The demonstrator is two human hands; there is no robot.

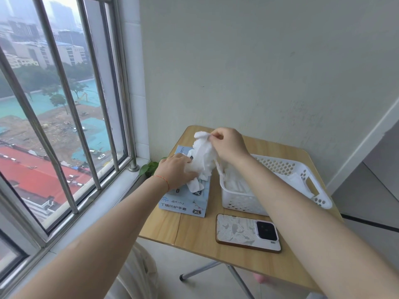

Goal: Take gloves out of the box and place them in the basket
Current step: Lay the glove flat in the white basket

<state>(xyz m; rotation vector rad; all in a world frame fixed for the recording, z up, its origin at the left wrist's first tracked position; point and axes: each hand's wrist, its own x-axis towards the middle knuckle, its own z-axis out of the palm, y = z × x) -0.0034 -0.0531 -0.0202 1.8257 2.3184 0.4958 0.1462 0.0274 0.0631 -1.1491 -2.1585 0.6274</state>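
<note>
Setting: Small wooden tabletop point(194, 229) in a corner, with a barred window point(64, 104) at 9 o'clock and a plain wall behind.
Box: pale blue glove box point(187, 203) lying flat at the tabletop's 9 o'clock side; a white glove tail hangs out over its top opening.
Gloves: white bunch of gloves point(203, 156) drawn up out of the box, lower end apparently in the opening, upper end lifted toward 12 o'clock.
Right hand: right hand point(228, 145) above the box, its grip closed in a pinch of thumb and fingers on the top of the bunch.
Left hand: left hand point(176, 171) laid on the box top, fingers fairly straight, pressing down at the base of the bunch; grip open, holding nothing that can be seen.
Basket: white perforated basket point(313, 199) just beside the box at 3 o'clock, already holding white gloves.
Other: phone point(248, 233) face down at 5 o'clock of the box; green leaves point(151, 167) on the sill.
Step (judged): extraction under way, transfer to the basket not yet made.
Risk 1: several gloves appear tangled; a quick pull could drag extras out, spilling them on the tabletop.
Risk 2: if the left hand eases, the light box may lift with the bunch.
Risk 3: a narrow pinch may slip, dropping gloves short of the basket.
</note>
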